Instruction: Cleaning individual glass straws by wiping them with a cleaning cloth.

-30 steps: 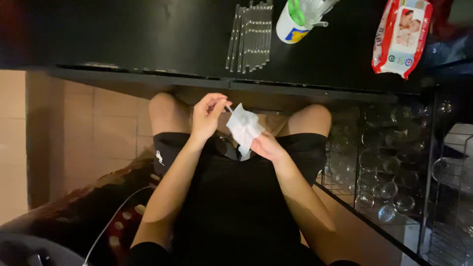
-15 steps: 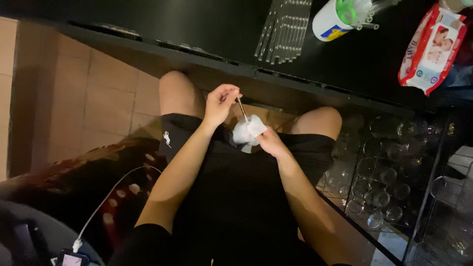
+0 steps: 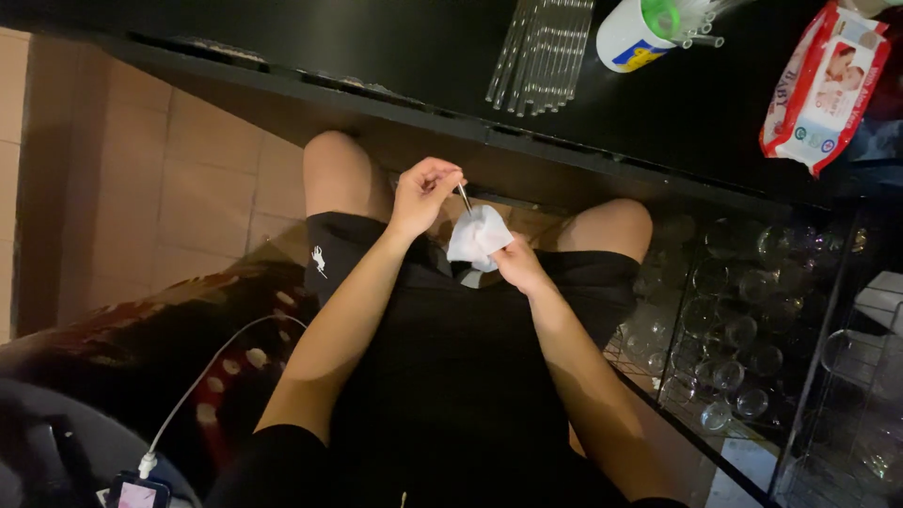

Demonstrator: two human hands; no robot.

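I sit with my lap below a black table (image 3: 376, 47). My left hand (image 3: 423, 193) pinches the upper end of a thin clear glass rod (image 3: 465, 197) between fingertips. The rod's lower end goes into a bunched white wipe (image 3: 478, 235) that my right hand (image 3: 517, 265) grips from below. Both hands hover above my black shorts, between my knees.
On the table lie a row of several thin glass rods (image 3: 544, 52), a white cup (image 3: 632, 36) holding more rods, and a red-and-white wet-wipe pack (image 3: 826, 85). A wire rack of clear glass jars (image 3: 743, 329) stands at my right. A white charging cable (image 3: 198, 386) runs lower left.
The wipe was spread flat a second ago; now it is bunched around the rod. The view has shifted, with the hands slightly nearer the table edge.
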